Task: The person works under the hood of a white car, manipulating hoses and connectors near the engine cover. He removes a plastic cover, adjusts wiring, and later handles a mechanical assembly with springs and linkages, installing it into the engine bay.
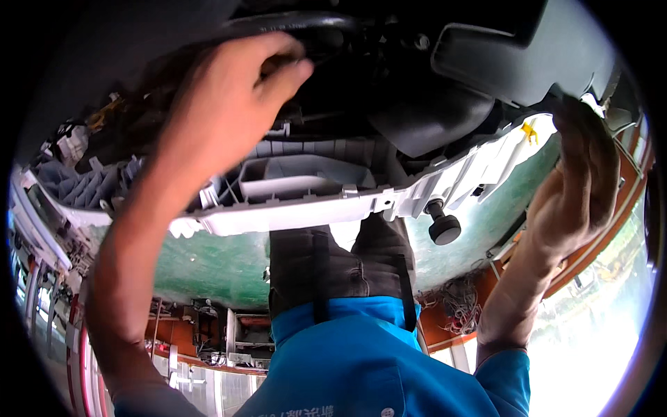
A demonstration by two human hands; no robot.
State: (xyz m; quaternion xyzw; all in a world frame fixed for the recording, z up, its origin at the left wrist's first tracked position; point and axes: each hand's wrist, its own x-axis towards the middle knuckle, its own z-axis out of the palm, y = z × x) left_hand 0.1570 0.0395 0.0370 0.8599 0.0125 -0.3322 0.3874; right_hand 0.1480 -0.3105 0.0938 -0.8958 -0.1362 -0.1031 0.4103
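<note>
My left hand (243, 97) is raised, slightly blurred, its fingers curled just below a curved black tube (313, 24); what they grip, if anything, is hidden. My right hand (577, 174) reaches up at the right with fingers extended, their tips in shadow by the edge of a grey plastic panel (524, 66). Between my arms lies a long white ribbed plastic housing (292, 215), with a black round knob (445, 229) below its right part and a yellow tab (529, 132) near its right end.
A dark moulded part (445, 118) sits above the housing. Beyond my legs is a green floor (194, 271) with tangled cables (458, 306) at the lower right. Metal frames and equipment (243, 333) line the lower edge, and bright windows (611, 313) show at the right.
</note>
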